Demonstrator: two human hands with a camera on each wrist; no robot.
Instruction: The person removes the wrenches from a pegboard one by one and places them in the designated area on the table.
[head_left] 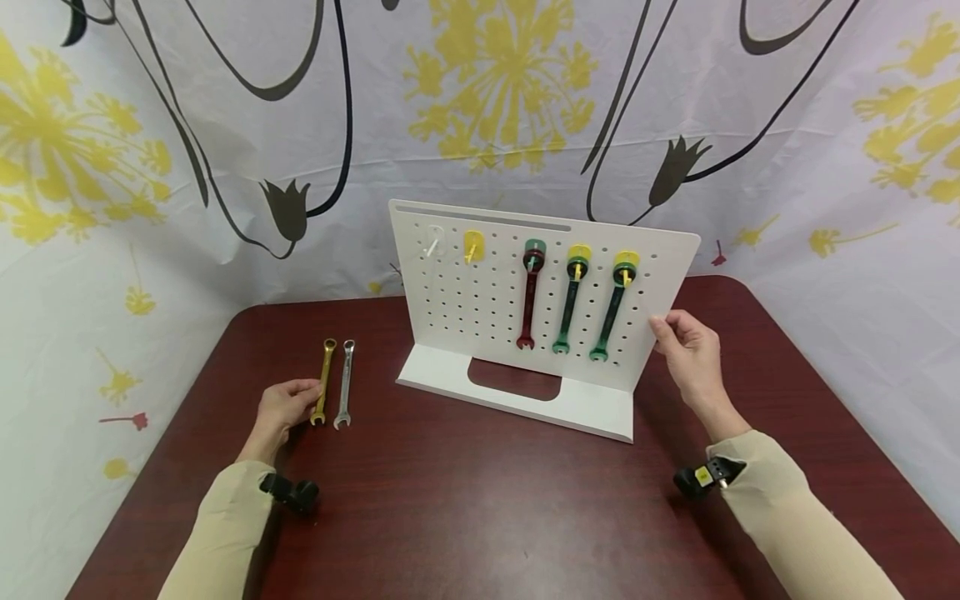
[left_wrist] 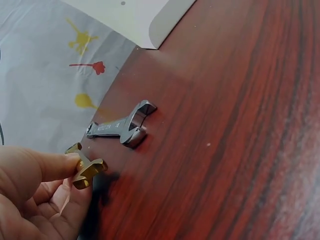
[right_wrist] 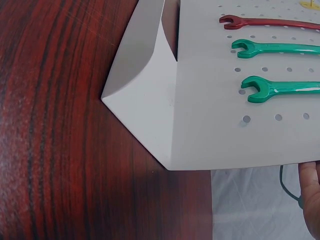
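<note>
A white pegboard stand stands upright on the dark red table. A red wrench and two green wrenches hang on its right pegs; a white hook and a yellow hook at the left are bare. My right hand holds the board's right edge. My left hand pinches the open end of a gold wrench on the table. A silver wrench lies just right of it.
A white cloth with yellow flowers and black stems hangs behind and around the table. The table's left edge runs close by the two loose wrenches. Black wrist mounts sit on both sleeves.
</note>
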